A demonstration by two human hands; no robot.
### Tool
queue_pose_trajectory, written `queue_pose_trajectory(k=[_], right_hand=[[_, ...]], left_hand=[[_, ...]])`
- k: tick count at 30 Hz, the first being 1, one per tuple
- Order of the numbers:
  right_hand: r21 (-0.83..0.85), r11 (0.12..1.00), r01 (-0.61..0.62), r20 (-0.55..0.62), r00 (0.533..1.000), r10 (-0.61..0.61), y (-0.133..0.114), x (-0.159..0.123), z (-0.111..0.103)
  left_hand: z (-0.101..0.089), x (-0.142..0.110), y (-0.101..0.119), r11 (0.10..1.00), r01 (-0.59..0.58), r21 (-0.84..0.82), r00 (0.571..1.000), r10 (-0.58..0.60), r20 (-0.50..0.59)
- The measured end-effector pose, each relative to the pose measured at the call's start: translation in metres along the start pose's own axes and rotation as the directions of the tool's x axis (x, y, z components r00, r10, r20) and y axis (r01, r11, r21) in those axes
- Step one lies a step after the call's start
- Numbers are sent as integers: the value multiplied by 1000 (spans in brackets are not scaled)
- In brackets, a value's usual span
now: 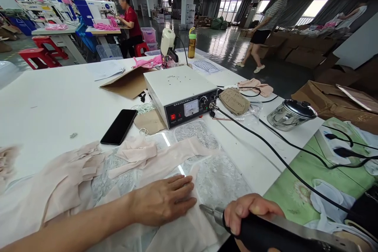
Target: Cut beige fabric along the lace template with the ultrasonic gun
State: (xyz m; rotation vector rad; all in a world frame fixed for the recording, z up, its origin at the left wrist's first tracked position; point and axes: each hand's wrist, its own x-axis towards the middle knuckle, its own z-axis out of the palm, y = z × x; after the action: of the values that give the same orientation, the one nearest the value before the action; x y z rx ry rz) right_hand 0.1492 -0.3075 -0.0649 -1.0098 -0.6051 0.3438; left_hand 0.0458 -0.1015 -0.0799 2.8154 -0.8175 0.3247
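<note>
My left hand (163, 201) lies flat, fingers stretched out, pressing pale pink fabric pieces (73, 181) against the white table (53, 102). My right hand (249, 210) is wrapped round the black handle of a handheld welding tool (265, 230). Its metal tip points left, just off my left fingertips, over the fabric. A black cable (265, 143) runs from the tool to the white control box (180, 94) with a dial and red buttons.
A black phone (119, 126) lies left of the box, with a steel lidded pot (291, 114) to its right, and a bottle (191, 42) and small white machine (167, 43) behind. One person walks at right; others sit at sewing machines at back left.
</note>
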Motion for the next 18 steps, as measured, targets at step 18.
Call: queue_pose_trajectory(k=[18], right_hand=[[38, 979, 201, -32, 979, -200, 38, 51, 14]], left_hand=[[5, -2, -2, 1000, -8, -23, 999, 7, -48]])
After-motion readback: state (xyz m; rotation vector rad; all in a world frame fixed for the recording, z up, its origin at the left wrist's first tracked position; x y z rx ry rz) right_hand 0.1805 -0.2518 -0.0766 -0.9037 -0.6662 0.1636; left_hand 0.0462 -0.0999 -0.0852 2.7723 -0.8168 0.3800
